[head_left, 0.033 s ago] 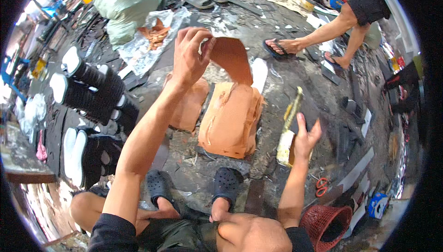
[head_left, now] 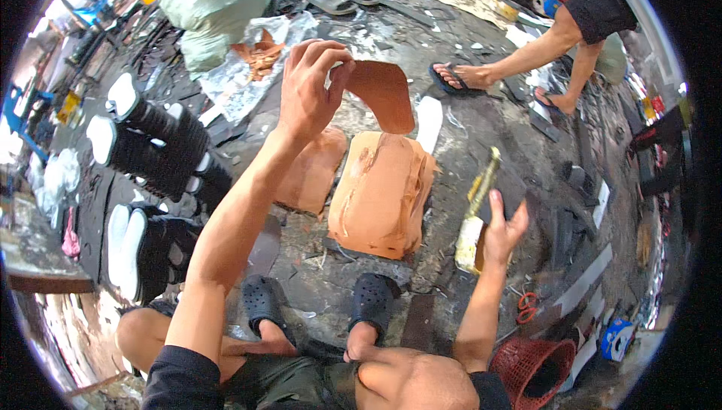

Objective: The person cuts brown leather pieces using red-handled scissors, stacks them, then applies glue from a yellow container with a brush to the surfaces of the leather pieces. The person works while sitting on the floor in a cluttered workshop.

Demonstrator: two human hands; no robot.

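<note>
One brown piece (head_left: 385, 94) | left grip (head_left: 310, 90): pinched on it | right grip (head_left: 499, 236): apart

The place looks like a small, crowded workshop for footwear, with the work done on the floor (head_left: 451, 252). Shoe-shaped pieces, black with white faces, stand in stacks (head_left: 147, 136) at the left, and a loose white sole-shaped piece (head_left: 429, 123) lies near thick tan slabs (head_left: 380, 199). Dark offcuts litter the ground, orange-brown scraps (head_left: 259, 55) sit on clear plastic, and red-handled scissors (head_left: 528, 306) lie near a red basket (head_left: 519, 369). A bulging pale-green sack (head_left: 214, 4) stands behind, and another person's legs (head_left: 526, 53) show nearby.
</note>
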